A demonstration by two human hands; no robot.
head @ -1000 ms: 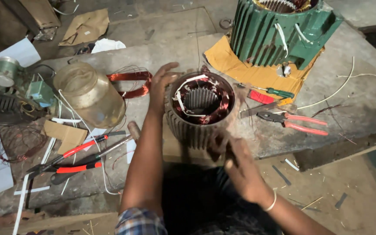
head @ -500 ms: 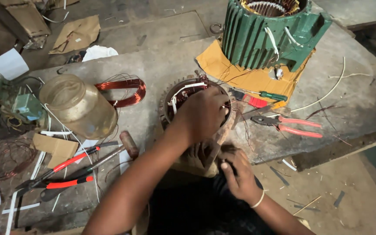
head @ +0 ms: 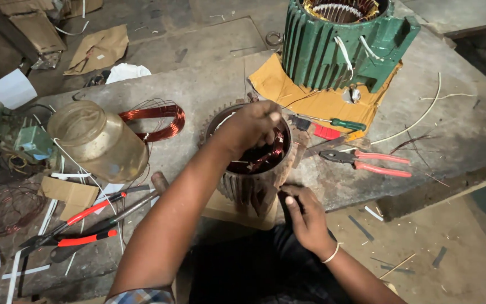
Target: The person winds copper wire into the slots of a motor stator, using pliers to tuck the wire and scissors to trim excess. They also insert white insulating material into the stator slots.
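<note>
While the left hand (head: pixel 251 126) reaches over the open top of the stator (head: pixel 251 169), its fingers are bunched together down among the copper windings (head: pixel 268 152), seemingly pinching wire, though the grip itself is hidden under the knuckles. The right hand (head: pixel 305 217) rests against the stator's near lower side, fingers curled and pressed to the ribbed metal shell; I cannot tell whether it holds anything. The stator is a dull grey, finned cylinder standing upright at the near edge of the rough stone bench (head: pixel 209 79), on a scrap of cardboard, with shiny reddish coils inside.

Just right of it lie red-handled pliers (head: pixel 367 162) and a green-handled screwdriver (head: pixel 333 122). Behind, on a sheet of brown cardboard (head: pixel 277 84), stands a bigger green motor housing (head: pixel 344 42), ribbed, with white sleeved leads hanging down its side. To the left a loose loop of copper wire (head: pixel 158 121) lies beside a cloudy plastic jar (head: pixel 99 141) tipped on its side. Nearer the bench's front-left are two more red-handled tools (head: pixel 80 225), white strips and a tangle of fine wire. The left forearm crosses the bench front and hides part of the stator's left side.
</note>
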